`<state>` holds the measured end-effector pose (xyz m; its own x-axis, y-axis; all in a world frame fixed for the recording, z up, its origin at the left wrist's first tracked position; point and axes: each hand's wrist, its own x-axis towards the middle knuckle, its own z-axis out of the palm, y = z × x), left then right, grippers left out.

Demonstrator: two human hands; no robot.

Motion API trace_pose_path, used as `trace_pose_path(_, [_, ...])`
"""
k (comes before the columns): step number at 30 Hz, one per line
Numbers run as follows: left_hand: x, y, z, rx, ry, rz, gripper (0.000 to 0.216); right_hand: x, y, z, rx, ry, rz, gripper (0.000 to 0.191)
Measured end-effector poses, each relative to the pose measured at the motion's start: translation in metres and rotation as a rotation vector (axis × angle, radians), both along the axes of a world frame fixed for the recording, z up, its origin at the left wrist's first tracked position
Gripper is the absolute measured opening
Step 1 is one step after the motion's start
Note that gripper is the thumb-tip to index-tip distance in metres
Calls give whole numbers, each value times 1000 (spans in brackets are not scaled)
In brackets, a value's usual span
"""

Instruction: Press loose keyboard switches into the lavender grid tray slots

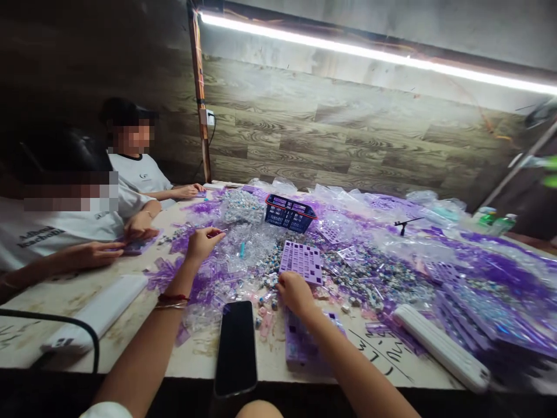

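Observation:
My left hand [201, 242] is raised over the table's left-middle, fingers pinched on a thin purple piece [217, 233]. My right hand [295, 292] is closed and rests on a heap of small keyboard switches [369, 278], just below a purple keyboard plate [301, 261]. What its fingers hold is hidden. A second purple keyboard body [300, 348] lies under my right forearm near the front edge.
A black phone [236, 347] lies at the front edge. A dark blue basket [289, 213] stands at the back. White bars [441, 346] [100, 313] lie on both sides. Clear and purple bags [491, 273] cover the right. Two other people's hands [139, 227] work at the left.

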<state>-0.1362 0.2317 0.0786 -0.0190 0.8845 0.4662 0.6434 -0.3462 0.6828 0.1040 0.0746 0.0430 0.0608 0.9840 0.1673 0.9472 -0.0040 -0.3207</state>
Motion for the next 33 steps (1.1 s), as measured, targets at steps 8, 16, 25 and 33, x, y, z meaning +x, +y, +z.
trace_pose_path(8, [55,-16,-26,-52,-170,-229,30,-17,2,-1,20,-14,-84,24])
trace_pose_path(16, [72,-30,-31,-245,-453,-404,48,0,-4,1,186,170,-70,10])
trace_pose_path(25, [82,-42,-34,-338,-469,-463,42,62,-29,10,374,674,-208,24])
trace_pose_path(33, [88,-45,-40,-314,-394,-441,43,95,-99,38,419,979,-310,32])
